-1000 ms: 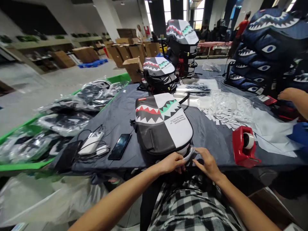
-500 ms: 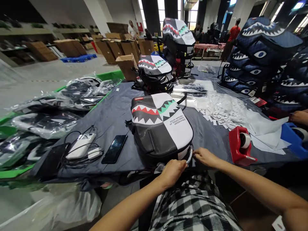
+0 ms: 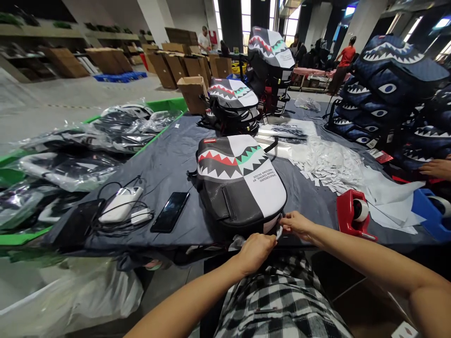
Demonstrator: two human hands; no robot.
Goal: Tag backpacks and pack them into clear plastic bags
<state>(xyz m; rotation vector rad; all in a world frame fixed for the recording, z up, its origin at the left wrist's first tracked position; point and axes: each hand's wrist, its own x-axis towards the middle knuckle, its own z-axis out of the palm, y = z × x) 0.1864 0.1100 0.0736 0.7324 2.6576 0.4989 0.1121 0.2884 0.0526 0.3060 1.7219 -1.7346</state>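
A black-and-white backpack (image 3: pixel 243 180) with a printed shark mouth in red and green lies on the table, its lettering upside down to me. At its near right corner a whitish wrapped loop (image 3: pixel 279 232), perhaps the carry handle, sticks out toward me. My left hand (image 3: pixel 257 252) is closed round the near end of this loop, fingers curled under. My right hand (image 3: pixel 296 225) pinches the loop's upper part from the right with thumb and fingertips. What the wrapping is made of is too small to tell.
A phone (image 3: pixel 170 212) and a white power bank (image 3: pixel 120 204) with cables lie left. Right are a red tape dispenser (image 3: pixel 353 215), a blue one (image 3: pixel 435 211) and white packets (image 3: pixel 327 162). Stacked backpacks (image 3: pixel 234 101) stand behind; another person's hand (image 3: pixel 437 168) shows far right.
My right hand has moved slightly left and up, onto the loop. The loop now shows less between my hands. The whole view has shifted a little; the backpack keeps its place on the table.
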